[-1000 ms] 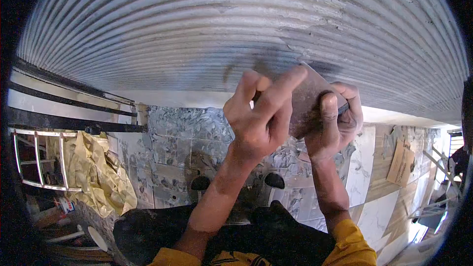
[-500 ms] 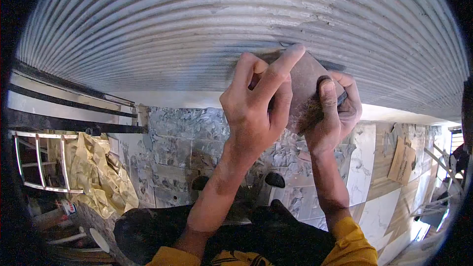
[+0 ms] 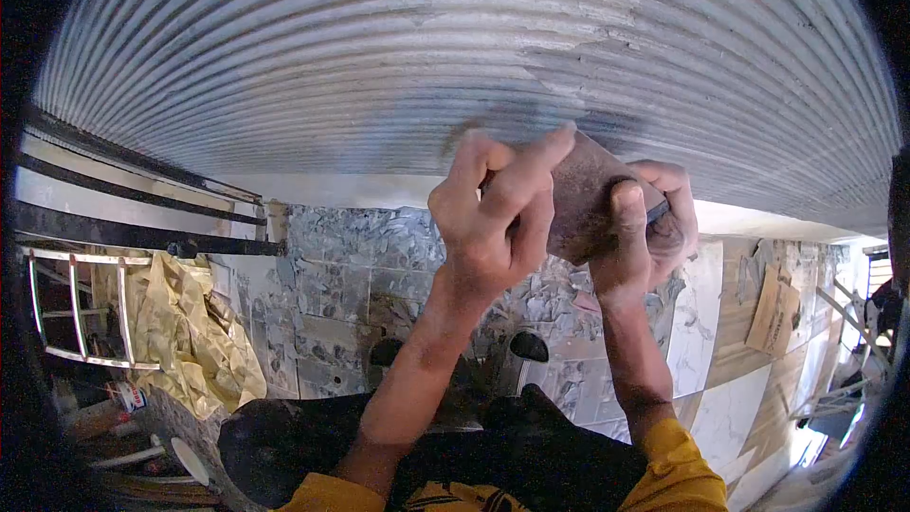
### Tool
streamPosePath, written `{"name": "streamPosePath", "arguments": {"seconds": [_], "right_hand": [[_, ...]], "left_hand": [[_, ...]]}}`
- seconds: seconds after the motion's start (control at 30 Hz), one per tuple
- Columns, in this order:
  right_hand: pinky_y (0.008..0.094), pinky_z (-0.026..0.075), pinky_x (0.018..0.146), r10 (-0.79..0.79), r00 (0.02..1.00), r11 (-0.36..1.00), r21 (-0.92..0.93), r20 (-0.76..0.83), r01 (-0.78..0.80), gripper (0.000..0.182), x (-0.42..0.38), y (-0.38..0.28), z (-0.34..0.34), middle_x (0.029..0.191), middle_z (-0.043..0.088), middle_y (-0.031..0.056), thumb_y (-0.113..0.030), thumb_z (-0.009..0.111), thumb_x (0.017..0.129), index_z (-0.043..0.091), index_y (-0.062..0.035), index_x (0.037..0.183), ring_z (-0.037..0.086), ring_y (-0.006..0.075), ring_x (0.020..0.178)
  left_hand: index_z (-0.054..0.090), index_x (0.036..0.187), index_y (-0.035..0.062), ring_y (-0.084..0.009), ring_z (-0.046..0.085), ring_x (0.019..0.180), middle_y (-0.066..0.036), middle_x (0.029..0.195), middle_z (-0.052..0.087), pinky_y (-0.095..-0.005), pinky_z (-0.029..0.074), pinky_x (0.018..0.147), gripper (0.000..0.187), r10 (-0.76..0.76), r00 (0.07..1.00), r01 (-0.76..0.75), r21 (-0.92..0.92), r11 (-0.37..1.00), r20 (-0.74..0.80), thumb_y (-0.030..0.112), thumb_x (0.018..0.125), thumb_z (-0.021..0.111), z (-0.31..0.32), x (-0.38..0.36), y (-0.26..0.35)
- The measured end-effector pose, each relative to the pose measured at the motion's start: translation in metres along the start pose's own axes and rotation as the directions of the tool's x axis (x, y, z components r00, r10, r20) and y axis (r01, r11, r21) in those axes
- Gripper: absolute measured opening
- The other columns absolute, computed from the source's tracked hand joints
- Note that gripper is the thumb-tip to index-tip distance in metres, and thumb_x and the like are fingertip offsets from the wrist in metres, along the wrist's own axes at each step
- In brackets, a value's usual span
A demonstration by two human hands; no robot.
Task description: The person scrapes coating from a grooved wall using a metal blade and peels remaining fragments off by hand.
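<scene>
A flat brown plate (image 3: 588,192), dusty and roughly square, is tilted just below the ridged grey wall surface (image 3: 455,47). My right hand (image 3: 654,213) is closed on its right side, with the thumb across the face and the fingers behind. A dark edge of the plate shows by these fingers. My left hand (image 3: 498,209) is at the plate's left side with fingers bent and a fingertip by the upper corner. It appears to grip that edge, though part of the contact is hidden. Whitish dust coats both hands.
Grey scraps (image 3: 360,232) litter the tiled floor (image 3: 332,322) below. At left are black rails (image 3: 142,228), a metal ladder-like frame (image 3: 81,308) and crumpled gold sheeting (image 3: 190,341). Cardboard (image 3: 774,311) lies at right.
Both hands and the plate have moved slightly down, away from the ridged surface. The plate's face has tilted and looks darker, and the left fingers have come down with it.
</scene>
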State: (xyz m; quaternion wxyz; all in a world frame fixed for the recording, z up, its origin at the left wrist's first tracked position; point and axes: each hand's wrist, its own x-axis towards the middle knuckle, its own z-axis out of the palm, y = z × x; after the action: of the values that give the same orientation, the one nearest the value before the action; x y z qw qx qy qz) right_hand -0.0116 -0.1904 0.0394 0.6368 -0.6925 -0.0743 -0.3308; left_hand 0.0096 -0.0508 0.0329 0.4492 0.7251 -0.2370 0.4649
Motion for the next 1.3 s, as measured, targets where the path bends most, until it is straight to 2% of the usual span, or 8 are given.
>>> {"name": "streamPosePath", "arguments": {"seconds": [0.17,0.53,0.6,0.67,0.87,1.1,1.17,1.3], "right_hand": [[0.0247,0.044,0.074,0.155,0.988,0.984,0.087,0.004,-0.155,0.019,0.004,0.005,0.002,0.084,0.063,0.0031,-0.017,0.070,0.090,0.065,0.0000,0.095,0.056,0.0106,0.078],[0.0254,0.045,0.073,0.235,0.971,0.962,0.133,0.043,-0.239,0.023,0.012,0.004,0.012,0.084,0.063,0.0035,-0.021,0.071,0.089,0.065,-0.0001,0.094,0.056,0.0110,0.078],[0.0256,0.045,0.074,0.225,0.973,0.965,0.131,0.042,-0.228,0.023,0.012,0.006,0.012,0.084,0.063,0.0036,-0.022,0.071,0.089,0.065,-0.0002,0.094,0.056,0.0112,0.078],[0.0259,0.045,0.075,0.214,0.976,0.967,0.129,0.042,-0.218,0.023,0.013,0.007,0.013,0.084,0.063,0.0037,-0.022,0.071,0.089,0.066,-0.0003,0.094,0.056,0.0114,0.079],[0.0259,0.044,0.074,0.181,0.983,0.976,0.119,0.030,-0.183,0.026,0.012,0.010,0.011,0.085,0.063,0.0039,-0.026,0.071,0.089,0.066,-0.0006,0.093,0.056,0.0118,0.079],[0.0256,0.042,0.071,0.093,0.996,0.991,0.094,0.011,-0.093,0.029,0.009,0.011,0.012,0.083,0.061,0.0038,-0.027,0.069,0.090,0.062,0.0009,0.093,0.052,0.0109,0.076],[0.0248,0.040,0.069,0.037,0.999,0.997,0.068,-0.014,-0.036,0.029,0.009,0.010,0.014,0.081,0.058,0.0028,-0.026,0.068,0.090,0.060,0.0019,0.091,0.049,0.0096,0.074],[0.0248,0.040,0.070,0.069,0.998,0.992,0.107,-0.011,-0.067,0.027,0.001,0.003,0.012,0.081,0.057,0.0025,-0.024,0.067,0.091,0.058,0.0014,0.091,0.049,0.0099,0.075]], "left_hand": [[0.058,0.114,0.0041,-0.0237,0.057,0.072,-0.011,0.094,0.061,-0.0325,0.047,0.059,0.027,-0.170,0.985,0.171,0.034,0.985,-0.026,0.008,0.088,0.065,-0.004,0.005,0.001],[0.060,0.114,0.0021,-0.0200,0.055,0.075,-0.008,0.093,0.061,-0.0305,0.045,0.064,0.028,-0.139,0.990,0.139,0.054,0.989,-0.004,0.006,0.086,0.065,-0.007,0.018,0.001],[0.061,0.113,0.0017,-0.0155,0.050,0.073,-0.006,0.087,0.058,-0.0273,0.042,0.064,0.027,-0.128,0.992,0.128,0.052,0.990,0.000,0.006,0.087,0.065,-0.008,0.021,0.000],[0.065,0.118,0.0081,-0.0229,0.059,0.074,-0.010,0.095,0.063,-0.0332,0.049,0.064,0.036,-0.007,0.999,0.002,0.117,0.993,0.042,-0.001,0.083,0.062,-0.009,0.025,-0.002],[0.068,0.121,0.0164,-0.0194,0.055,0.066,-0.006,0.081,0.053,-0.0301,0.047,0.058,0.046,-0.111,0.993,0.104,0.119,0.987,0.049,-0.003,0.080,0.063,-0.006,0.018,-0.002],[0.068,0.121,0.0157,-0.0190,0.053,0.062,-0.006,0.081,0.052,-0.0294,0.046,0.055,0.046,-0.075,0.997,0.074,0.064,0.995,0.022,-0.003,0.079,0.063,-0.004,0.015,-0.006],[0.065,0.113,0.0027,-0.0249,0.058,0.078,-0.009,0.102,0.071,-0.0357,0.048,0.073,0.028,-0.111,0.989,0.105,0.060,0.993,0.093,-0.004,0.088,0.055,-0.008,0.014,0.001],[0.069,0.120,0.0163,-0.0193,0.054,0.062,-0.006,0.081,0.053,-0.0296,0.046,0.054,0.046,-0.069,0.996,0.068,0.015,0.998,0.049,-0.001,0.079,0.064,-0.007,0.007,-0.003]]}}
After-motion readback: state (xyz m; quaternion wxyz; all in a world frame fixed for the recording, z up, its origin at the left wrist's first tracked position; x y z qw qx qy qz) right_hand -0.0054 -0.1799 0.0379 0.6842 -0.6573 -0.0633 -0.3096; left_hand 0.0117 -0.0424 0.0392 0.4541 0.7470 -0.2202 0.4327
